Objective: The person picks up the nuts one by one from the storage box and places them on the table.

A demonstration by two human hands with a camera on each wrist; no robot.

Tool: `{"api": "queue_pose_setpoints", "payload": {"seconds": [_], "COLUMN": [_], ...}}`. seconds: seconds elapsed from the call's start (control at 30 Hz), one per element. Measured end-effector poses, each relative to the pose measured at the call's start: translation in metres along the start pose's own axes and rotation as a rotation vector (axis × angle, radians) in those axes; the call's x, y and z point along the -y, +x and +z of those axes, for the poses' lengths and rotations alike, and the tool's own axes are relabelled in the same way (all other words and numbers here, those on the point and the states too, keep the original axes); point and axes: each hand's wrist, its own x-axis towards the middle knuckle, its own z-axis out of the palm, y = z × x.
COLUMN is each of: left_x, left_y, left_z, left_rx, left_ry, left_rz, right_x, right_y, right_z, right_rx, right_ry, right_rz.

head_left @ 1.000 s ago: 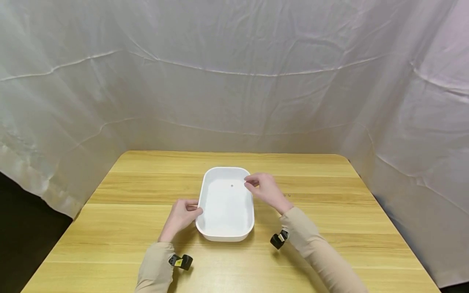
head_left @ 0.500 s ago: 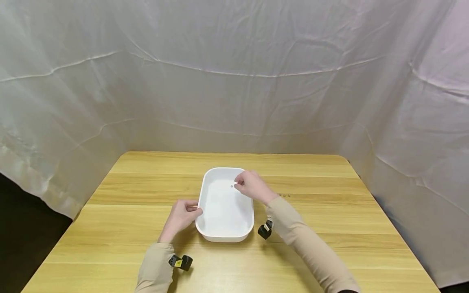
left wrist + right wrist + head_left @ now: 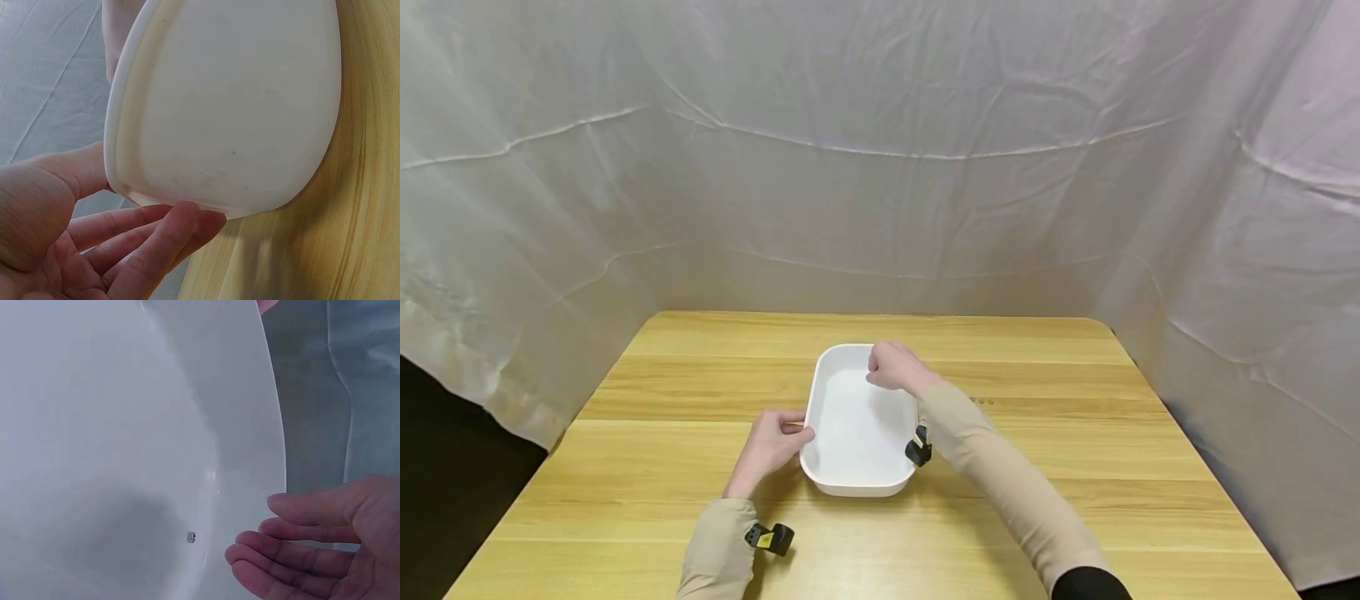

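Note:
A white rectangular tray (image 3: 857,433) with rounded corners sits on the table. My left hand (image 3: 771,446) pinches its left rim, the thumb over the edge and the fingers against the outer wall, as the left wrist view shows. My right hand (image 3: 895,367) hovers over the far part of the tray. Its fingers (image 3: 294,562) are loosely bent, with nothing visible between them and the thumb. Just beside those fingertips, a small metal nut (image 3: 191,537) lies on the tray's floor. In the head view the right hand hides this nut.
Several tiny metal pieces (image 3: 982,402) lie in a row on the wooden table (image 3: 1037,467), right of the tray and beyond the right forearm. Pale curtains (image 3: 880,208) enclose the table at the back and sides.
My right hand has moved left from the tray's right rim to over its far part, covering the nut in the head view. The left hand and tray stay put.

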Motion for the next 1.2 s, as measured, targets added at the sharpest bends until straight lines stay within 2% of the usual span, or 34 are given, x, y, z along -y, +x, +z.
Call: {"api": "queue_pose_setpoints", "payload": {"seconds": [0.2,0.57,1.2], "left_x": [0.001,0.0,0.0], "left_y": [0.0,0.0,0.0], "left_z": [0.0,0.0,0.001], "left_rx": [0.007,0.006,-0.002], "left_ry": [-0.01,-0.002,0.003], "left_rz": [0.001,0.008,0.004], "right_x": [0.0,0.0,-0.008], "right_y": [0.012,0.027,0.031], "right_z": [0.003,0.016,0.031], "right_rx": [0.039,0.043,-0.021], "right_ry": [-0.003,-0.075,-0.18], "right_rz": [0.093,0.231,0.188]}}
